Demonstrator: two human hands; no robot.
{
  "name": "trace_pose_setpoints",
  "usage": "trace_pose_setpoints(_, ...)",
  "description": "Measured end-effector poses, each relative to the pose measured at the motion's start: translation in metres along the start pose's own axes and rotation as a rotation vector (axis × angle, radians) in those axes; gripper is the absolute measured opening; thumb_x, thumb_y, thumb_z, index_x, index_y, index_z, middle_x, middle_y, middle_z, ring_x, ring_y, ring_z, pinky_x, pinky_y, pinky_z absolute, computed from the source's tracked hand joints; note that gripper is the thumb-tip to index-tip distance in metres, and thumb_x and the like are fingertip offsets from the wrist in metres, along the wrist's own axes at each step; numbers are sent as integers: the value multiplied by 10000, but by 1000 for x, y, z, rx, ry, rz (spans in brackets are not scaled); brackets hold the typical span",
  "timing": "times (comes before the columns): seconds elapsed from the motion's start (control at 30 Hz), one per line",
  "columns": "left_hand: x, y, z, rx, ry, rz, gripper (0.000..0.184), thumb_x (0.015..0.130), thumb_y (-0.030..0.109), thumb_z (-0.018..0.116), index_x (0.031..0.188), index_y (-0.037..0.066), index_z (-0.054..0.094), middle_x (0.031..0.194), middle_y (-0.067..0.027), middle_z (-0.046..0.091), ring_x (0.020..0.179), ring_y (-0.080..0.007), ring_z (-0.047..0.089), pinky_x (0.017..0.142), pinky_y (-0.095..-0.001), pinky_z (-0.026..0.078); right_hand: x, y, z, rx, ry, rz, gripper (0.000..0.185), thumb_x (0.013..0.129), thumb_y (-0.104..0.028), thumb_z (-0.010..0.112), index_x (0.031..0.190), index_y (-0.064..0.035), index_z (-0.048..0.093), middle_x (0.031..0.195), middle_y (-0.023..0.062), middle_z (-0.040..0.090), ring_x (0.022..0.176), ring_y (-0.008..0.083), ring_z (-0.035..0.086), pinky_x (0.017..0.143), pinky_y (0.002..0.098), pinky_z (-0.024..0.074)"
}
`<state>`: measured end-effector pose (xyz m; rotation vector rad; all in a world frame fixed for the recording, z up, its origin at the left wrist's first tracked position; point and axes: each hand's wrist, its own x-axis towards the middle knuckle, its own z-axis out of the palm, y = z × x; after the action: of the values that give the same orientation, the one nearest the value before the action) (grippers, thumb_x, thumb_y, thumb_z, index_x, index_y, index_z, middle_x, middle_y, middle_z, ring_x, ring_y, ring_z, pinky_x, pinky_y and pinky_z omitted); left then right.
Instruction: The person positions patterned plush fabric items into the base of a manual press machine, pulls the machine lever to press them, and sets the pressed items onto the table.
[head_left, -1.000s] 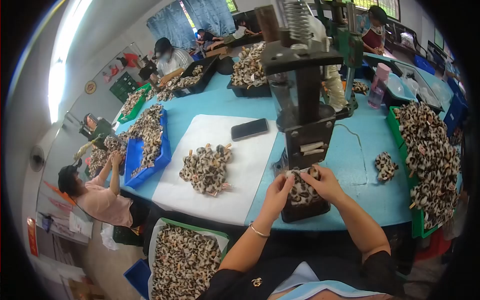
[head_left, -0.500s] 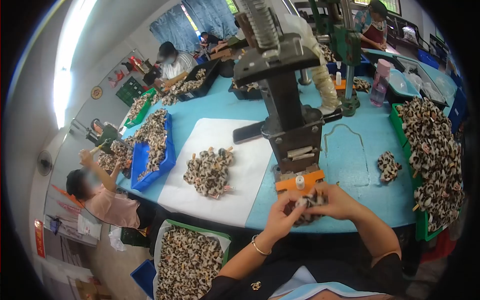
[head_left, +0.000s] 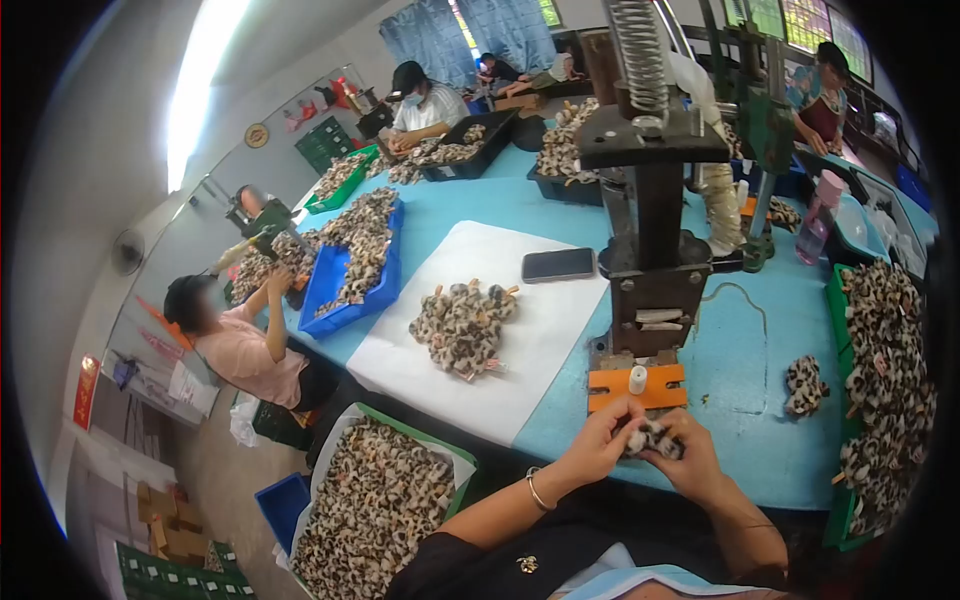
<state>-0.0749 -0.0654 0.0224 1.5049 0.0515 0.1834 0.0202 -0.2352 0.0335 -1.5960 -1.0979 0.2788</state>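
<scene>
Both my hands hold one spotted plush piece [head_left: 650, 440] just in front of the press [head_left: 655, 290]. My left hand [head_left: 608, 440] pinches its left side, and my right hand [head_left: 692, 458] is wrapped round its right side. Directly beyond my fingers is the press's orange plate [head_left: 635, 385] with a white peg [head_left: 637, 379] standing on it. A pile of spotted plush pieces [head_left: 462, 328] lies on the white sheet [head_left: 400, 355] to the left. One more spotted piece [head_left: 804, 386] rests on the blue table at the right.
A phone [head_left: 558, 264] lies on the sheet. Filled bins stand at the right [head_left: 843, 500], at the lower left [head_left: 465, 480] and beyond the sheet [head_left: 385, 293]. A pink bottle [head_left: 820, 215] stands back right. Several people sit round the table [head_left: 470, 205].
My hands have drawn the plush piece back from under the press towards my body, uncovering the orange plate and white peg. The whole view has shifted, with things now lying further right.
</scene>
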Motion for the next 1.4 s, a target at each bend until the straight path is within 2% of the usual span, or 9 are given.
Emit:
trace_pose_setpoints(0.17, 9, 3, 8, 240, 122, 293, 64, 1007, 5, 435, 998, 31, 492, 900, -12, 504, 843, -72, 483, 784, -211, 423, 5, 3, -1, -29, -2, 60, 377, 723, -76, 814, 1032, -35, 603, 906, 115, 582, 854, 330, 593, 749, 372, 482)
trace_pose_setpoints(0.33, 12, -7, 4, 310, 330, 181, 41, 1010, 11, 442, 1020, 31, 475, 922, -25, 534, 822, -97, 501, 792, -227, 438, 25, 1, 9, -345, 181, -126, 317, 737, -45, 762, 1002, -7, 593, 918, 142, 603, 893, 367, 599, 752, 422, 489)
trace_pose_setpoints(0.37, 16, -15, 1, 305, 367, 181, 31, 1011, 18, 451, 1023, 34, 475, 933, -28, 545, 820, -100, 508, 791, -229, 441, 30, 0, 10, -372, 172, -78, 306, 742, -49, 756, 994, 0, 590, 918, 149, 611, 893, 374, 602, 749, 430, 490)
trace_pose_setpoints(0.53, 31, -21, -10, -194, 368, 46, 50, 1005, 61, 521, 1048, 51, 498, 986, -25, 564, 907, -98, 524, 798, -233, 438, 58, 7, 12, -393, 159, 10, 297, 762, -91, 741, 992, 25, 594, 898, 188, 639, 851, 401, 620, 715, 462, 487)
trace_pose_setpoints(0.73, 48, -8, -15, -396, 353, 10, 136, 985, 74, 585, 1097, 53, 511, 1000, -18, 594, 931, -77, 559, 815, -221, 452, 78, 26, 6, -441, 34, 154, 373, 777, -172, 760, 1057, 26, 615, 891, 209, 657, 785, 414, 618, 707, 491, 490)
trace_pose_setpoints(0.83, 57, -21, -17, -424, 385, 63, 161, 967, 30, 585, 1112, 42, 516, 1009, -32, 616, 926, -83, 582, 817, -225, 466, 84, 14, -1, -364, -104, 373, 389, 806, -171, 767, 1102, 26, 611, 933, 182, 686, 806, 328, 663, 749, 424, 523)
trace_pose_setpoints(0.93, 65, -19, -12, -336, 456, 96, 180, 943, -32, 555, 1109, 28, 522, 1009, -43, 626, 925, -91, 594, 830, -232, 471, 81, 30, -2, 154, 20, 369, 349, 850, -142, 748, 1131, 16, 613, 983, 118, 706, 857, 195, 669, 790, 335, 530)
trace_pose_setpoints(1.03, 68, -21, -11, -216, 483, 74, 216, 917, -78, 522, 1114, 7, 543, 1015, -51, 640, 928, -94, 604, 839, -236, 472, 80, 33, -12, 400, -11, 494, 276, 891, -101, 714, 1123, 11, 616, 1023, 58, 699, 912, 107, 631, 819, 276, 521)
trace_pose_setpoints(1.4, 70, -35, -18, 34, 475, -27, 150, 932, -2, 558, 1006, -42, 682, 879, -40, 697, 798, -72, 591, 718, -241, 472, 67, 68, -9, 523, 34, 601, 173, 940, -135, 667, 1043, 0, 631, 890, 14, 663, 778, 63, 595, 681, 241, 507)
